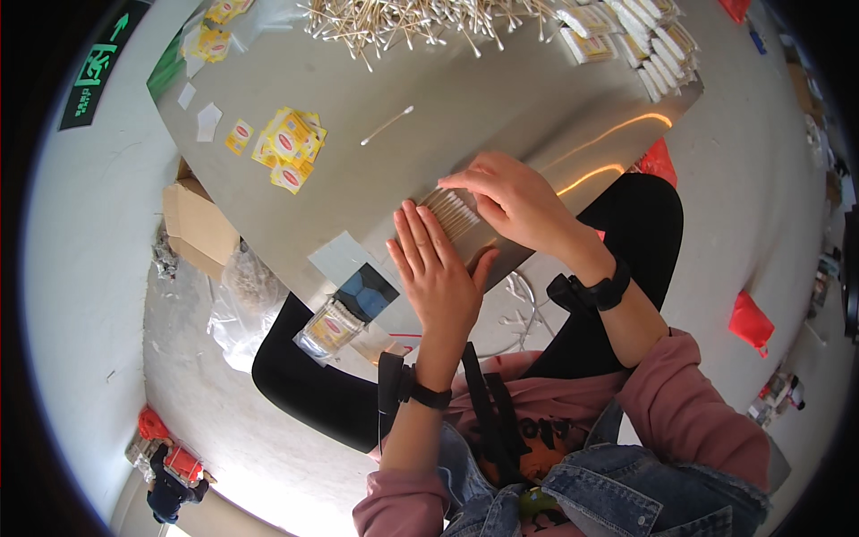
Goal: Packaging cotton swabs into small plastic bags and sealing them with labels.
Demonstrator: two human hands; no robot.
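A row of cotton swabs point(452, 213) with wooden sticks lies side by side near the front edge of a shiny metal table point(501, 125). My left hand point(437, 273) lies flat with its fingers straight, pressed against the left end of the row. My right hand point(510, 199) rests on the row's right side, fingers spread over the swabs. A big loose heap of swabs point(412, 22) lies at the far edge. One single swab point(386, 125) lies alone mid-table. Both wrists wear black bands.
Yellow and red paper labels point(288, 148) lie at the table's left, more of them point(215, 36) at the far left corner. Filled swab packs point(649, 45) are stacked far right. A clear bag with a label point(329, 329) sits on my lap. A cardboard box point(199, 224) stands on the floor to the left.
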